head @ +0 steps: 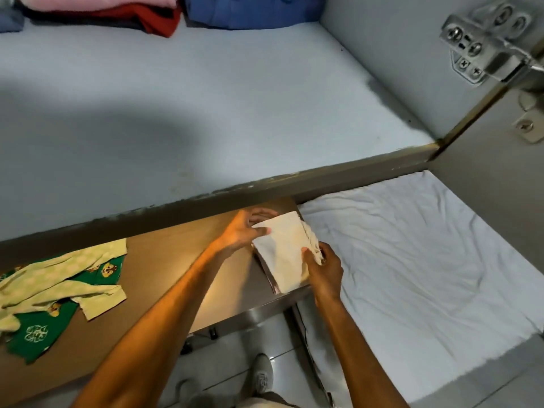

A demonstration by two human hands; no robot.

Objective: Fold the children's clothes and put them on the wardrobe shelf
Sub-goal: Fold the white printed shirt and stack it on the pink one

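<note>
The folded cream garment (281,250) sits at the centre of the frame, at the right end of the brown table (164,260), just below the front edge of the wardrobe shelf (206,113). Both hands grip it. The left hand (244,231) holds the upper left edge, thumb on top and fingers curled around the far corner. The right hand (323,267) clamps the right edge, thumb pressed on the top face and fingers wrapped beneath a bunched portion of the fabric. Whether the garment rests on the table or is lifted slightly off it cannot be determined.

At the lower left of the frame, an unfolded green and pale yellow printed garment (59,287) lies spread on the table, well apart from the hands.

The wardrobe shelf fills the upper half of the frame. At its rear, along the top edge, lie folded clothes: a pink and red stack (117,13) at upper left and a blue folded item (250,11) beside it.

A metal door hinge (482,45) is mounted at upper right. A bed with a wrinkled white sheet (412,260) occupies the lower right, beside the table.
</note>
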